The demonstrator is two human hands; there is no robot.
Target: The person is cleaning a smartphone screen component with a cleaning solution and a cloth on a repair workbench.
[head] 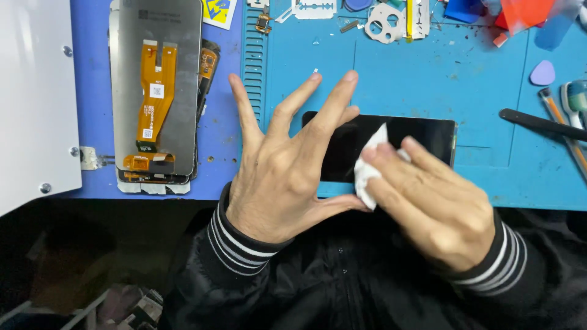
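On the blue work mat [428, 79], near its front edge, lies a dark phone [403, 143], flat, glossy, black face up, long side running left to right; its left end is hidden under the left hand [284, 162], which lies splayed, fingers spread and flat, pinning the phone rather than clasping anything; the right hand [428, 201] pinches a small crumpled white wipe [370, 171] between fingers and thumb and presses it to the phone's glass near the middle; the phone's right end and top edge show clear, straight and unchipped as far as one can tell; open mat lies above and to the right of it; further right a black spudger [538, 122] and a lilac pick [542, 73] sit well apart; to the left, off the mat, a stack of display panels [156, 91] with an orange flex cable lies face down; small parts crowd the far edge; the near edge of the mat runs just below the phone.
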